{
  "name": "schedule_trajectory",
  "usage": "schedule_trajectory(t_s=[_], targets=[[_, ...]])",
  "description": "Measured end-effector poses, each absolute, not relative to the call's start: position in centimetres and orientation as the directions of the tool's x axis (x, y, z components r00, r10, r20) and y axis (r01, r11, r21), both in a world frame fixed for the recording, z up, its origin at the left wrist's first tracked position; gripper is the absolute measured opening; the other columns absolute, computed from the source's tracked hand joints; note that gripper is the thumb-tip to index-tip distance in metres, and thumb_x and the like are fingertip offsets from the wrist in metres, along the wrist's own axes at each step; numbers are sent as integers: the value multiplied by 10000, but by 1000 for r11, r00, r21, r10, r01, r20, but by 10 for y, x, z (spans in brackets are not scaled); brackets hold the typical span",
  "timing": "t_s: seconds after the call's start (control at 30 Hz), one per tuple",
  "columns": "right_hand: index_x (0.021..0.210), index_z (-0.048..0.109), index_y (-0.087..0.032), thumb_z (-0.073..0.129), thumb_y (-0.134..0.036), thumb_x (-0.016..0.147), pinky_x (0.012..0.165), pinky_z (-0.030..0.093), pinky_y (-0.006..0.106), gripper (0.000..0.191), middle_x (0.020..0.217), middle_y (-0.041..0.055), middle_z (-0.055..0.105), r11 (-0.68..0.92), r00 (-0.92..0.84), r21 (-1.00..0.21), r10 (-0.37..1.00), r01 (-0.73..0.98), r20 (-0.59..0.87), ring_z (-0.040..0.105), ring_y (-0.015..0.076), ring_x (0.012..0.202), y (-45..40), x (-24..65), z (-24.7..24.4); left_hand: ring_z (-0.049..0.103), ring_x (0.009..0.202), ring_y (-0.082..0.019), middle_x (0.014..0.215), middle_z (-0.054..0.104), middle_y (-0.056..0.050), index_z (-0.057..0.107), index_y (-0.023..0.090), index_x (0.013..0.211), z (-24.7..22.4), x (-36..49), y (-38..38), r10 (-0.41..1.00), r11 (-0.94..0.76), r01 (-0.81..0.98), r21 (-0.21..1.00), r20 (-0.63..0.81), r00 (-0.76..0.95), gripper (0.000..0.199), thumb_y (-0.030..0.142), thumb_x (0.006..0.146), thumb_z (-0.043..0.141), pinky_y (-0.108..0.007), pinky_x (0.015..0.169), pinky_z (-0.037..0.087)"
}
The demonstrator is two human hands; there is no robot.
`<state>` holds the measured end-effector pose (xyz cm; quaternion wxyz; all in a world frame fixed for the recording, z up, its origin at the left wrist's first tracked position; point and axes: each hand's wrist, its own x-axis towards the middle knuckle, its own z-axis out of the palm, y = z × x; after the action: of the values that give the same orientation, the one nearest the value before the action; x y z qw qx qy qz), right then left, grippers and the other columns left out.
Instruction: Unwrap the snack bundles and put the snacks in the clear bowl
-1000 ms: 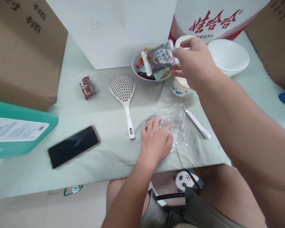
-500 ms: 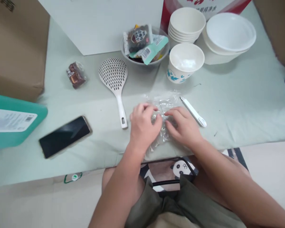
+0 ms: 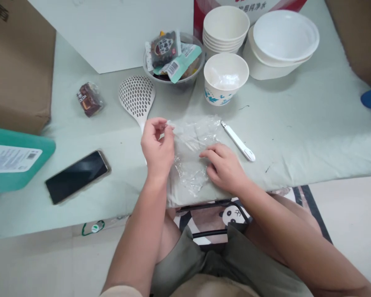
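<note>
A crumpled clear plastic bag (image 3: 190,152) lies spread on the cloth between my hands. My left hand (image 3: 158,142) is closed, pinching the bag's upper left corner between thumb and fingers. With fingers apart and slightly bent, my right hand (image 3: 224,167) rests on the bag's right side, its index finger touching the plastic. A white utility knife (image 3: 238,141) lies just beyond my right hand. Behind my left hand is a white slotted skimmer (image 3: 137,97), its handle mostly hidden by that hand.
A phone (image 3: 77,177), a green container (image 3: 17,159) and a brown wrapped snack (image 3: 90,100) are at left. At the back stand a bowl of snack packets (image 3: 190,79), paper cups (image 3: 225,76) and white bowls (image 3: 281,41). Cardboard boxes (image 3: 18,70) flank the table.
My hands have parted: the left moved left and up with the bag's corner, and the bag is spread flatter. The view has shifted slightly right.
</note>
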<state>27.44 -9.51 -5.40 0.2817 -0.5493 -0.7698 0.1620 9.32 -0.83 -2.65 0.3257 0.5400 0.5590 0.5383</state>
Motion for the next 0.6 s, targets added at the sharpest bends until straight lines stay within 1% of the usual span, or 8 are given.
schedule_trajectory(t_s=[0.07, 0.17, 0.23, 0.33, 0.4, 0.43, 0.5, 0.6], targets=[[1124, 692, -210, 517, -80, 829, 913, 531, 474, 367, 1112, 121, 692, 325, -229, -563, 944, 760, 236, 635, 292, 1037, -95, 274, -54, 673, 794, -121, 845, 638, 14, 594, 239, 950, -25, 96, -6, 955, -144, 113, 983, 168, -244, 123, 177, 875, 667, -191, 584, 535], [1114, 683, -232, 529, -93, 827, 916, 536, 478, 354, 1120, 112, 689, 314, -218, -579, 948, 753, 230, 646, 289, 1053, -95, 274, -52, 638, 660, -99, 836, 612, 14, 609, 235, 895, -23, 96, -4, 970, -77, -2, 997, 74, -230, 99, 197, 854, 691, -174, 392, 381], [1105, 666, -250, 546, -120, 844, 923, 548, 475, 315, 1119, 105, 674, 311, -173, -612, 946, 727, 275, 653, 278, 1059, -93, 275, -48, 603, 572, -77, 878, 610, 10, 625, 237, 878, -20, 94, -4, 981, -16, -63, 998, 4, -193, 101, 217, 838, 716, -190, 338, 297], [1099, 625, -262, 586, -185, 869, 962, 557, 496, 246, 1129, 107, 642, 272, 1, -664, 925, 697, 381, 651, 280, 1105, -86, 277, -41, 589, 519, -63, 914, 617, 10, 635, 245, 862, -14, 89, -5, 992, 42, -143, 989, -58, -110, 157, 224, 786, 771, -200, 319, 247], [1156, 587, -260, 637, -243, 857, 909, 580, 482, 303, 1227, 132, 615, 211, 124, -735, 920, 644, 372, 634, 302, 1189, -80, 278, -39, 585, 497, -63, 916, 634, 9, 631, 248, 844, -10, 86, -6, 995, 83, -191, 978, -90, -30, 195, 230, 749, 800, -204, 313, 225], [1211, 557, -261, 664, -280, 850, 857, 594, 456, 377, 1302, 148, 591, 164, 172, -796, 932, 582, 318, 630, 308, 1219, -77, 278, -39, 579, 481, -63, 916, 647, 9, 625, 249, 835, -7, 85, -7, 994, 105, -211, 972, -105, 12, 213, 239, 734, 813, -206, 310, 212], [1340, 468, -275, 716, -367, 841, 757, 603, 395, 565, 1455, 173, 519, 35, 232, -920, 963, 389, 135, 664, 295, 1196, -72, 278, -42, 551, 441, -60, 903, 670, 12, 607, 253, 818, -3, 84, -8, 987, 149, -234, 961, -131, 91, 259, 264, 701, 839, -212, 302, 182], [1436, 373, -315, 777, -451, 813, 669, 588, 344, 754, 1512, 174, 505, -151, 246, -984, 961, 95, -124, 730, 210, 930, -67, 277, -44, 457, 369, -44, 833, 672, 25, 570, 261, 795, 4, 85, -11, 970, 202, -263, 943, -155, 189, 357, 296, 632, 885, -224, 291, 124]])
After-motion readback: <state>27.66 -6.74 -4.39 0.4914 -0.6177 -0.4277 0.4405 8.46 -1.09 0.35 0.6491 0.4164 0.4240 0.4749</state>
